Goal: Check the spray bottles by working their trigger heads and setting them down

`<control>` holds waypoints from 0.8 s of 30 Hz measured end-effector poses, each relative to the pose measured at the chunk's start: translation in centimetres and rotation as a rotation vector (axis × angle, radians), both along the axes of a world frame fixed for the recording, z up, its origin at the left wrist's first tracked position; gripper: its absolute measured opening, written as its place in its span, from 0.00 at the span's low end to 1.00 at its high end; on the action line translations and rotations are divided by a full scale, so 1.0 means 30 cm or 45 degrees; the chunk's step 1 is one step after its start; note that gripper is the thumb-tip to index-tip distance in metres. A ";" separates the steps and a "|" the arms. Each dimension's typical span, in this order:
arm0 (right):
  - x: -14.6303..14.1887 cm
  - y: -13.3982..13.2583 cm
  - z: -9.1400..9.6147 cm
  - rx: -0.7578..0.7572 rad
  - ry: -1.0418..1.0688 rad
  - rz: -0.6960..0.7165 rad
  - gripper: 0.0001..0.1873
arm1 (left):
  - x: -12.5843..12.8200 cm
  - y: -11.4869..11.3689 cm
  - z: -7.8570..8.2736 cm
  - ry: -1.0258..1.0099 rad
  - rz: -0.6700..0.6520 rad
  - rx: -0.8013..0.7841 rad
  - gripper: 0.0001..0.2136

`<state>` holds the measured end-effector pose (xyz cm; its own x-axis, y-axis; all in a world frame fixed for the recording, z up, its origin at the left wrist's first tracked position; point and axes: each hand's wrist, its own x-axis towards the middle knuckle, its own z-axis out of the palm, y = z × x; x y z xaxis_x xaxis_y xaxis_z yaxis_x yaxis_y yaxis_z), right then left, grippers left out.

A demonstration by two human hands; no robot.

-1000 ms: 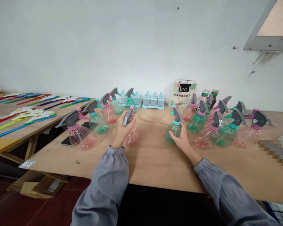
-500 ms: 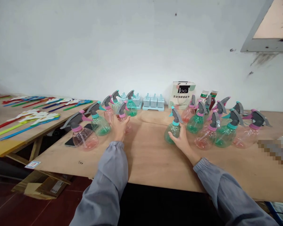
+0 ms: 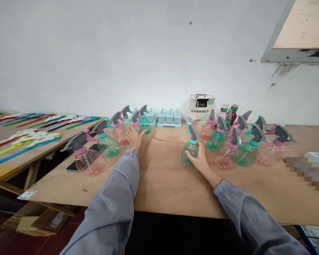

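Note:
My right hand (image 3: 199, 157) is closed round the side of a green spray bottle (image 3: 187, 150) with a turquoise collar, its thumb across the front. The bottle stands upright on the table. Further left, my left hand (image 3: 134, 138) has its fingers spread and thumb held out, just in front of a pink-collared spray bottle (image 3: 135, 122). That bottle's body is mostly hidden by the hand, so contact is unclear. Around it stand a red-tinted bottle (image 3: 120, 134), a green one (image 3: 108, 145) and a green one behind (image 3: 145, 124). A red-tinted bottle (image 3: 90, 163) stands nearest the left edge.
Several more spray bottles (image 3: 227, 156) crowd the table's right side. Along the wall are pale blue popsicle moulds (image 3: 170, 118), a paper bag (image 3: 199, 111) and label-necked bottles (image 3: 233, 113). A dark phone (image 3: 73, 165) lies left. Colourful hand-shaped sticks (image 3: 26, 141) cover the neighbouring table.
The pink-collared bottle by my left hand has shifted back toward the wall, and the left fingers look looser around it. My right hand stays on the green bottle. The view has swung slightly right.

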<state>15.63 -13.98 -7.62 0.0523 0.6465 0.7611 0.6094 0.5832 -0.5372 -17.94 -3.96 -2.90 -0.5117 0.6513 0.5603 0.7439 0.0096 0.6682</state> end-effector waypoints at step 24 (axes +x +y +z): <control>-0.038 -0.153 0.080 0.019 -0.350 0.422 0.31 | 0.525 -0.463 0.119 -0.408 -1.075 0.261 0.32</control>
<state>14.50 -18.56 -5.22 -0.3626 0.5830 0.7271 0.5070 0.7780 -0.3710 -2.20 -17.84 0.66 -0.0632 0.7824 0.6195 0.2294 -0.5928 0.7720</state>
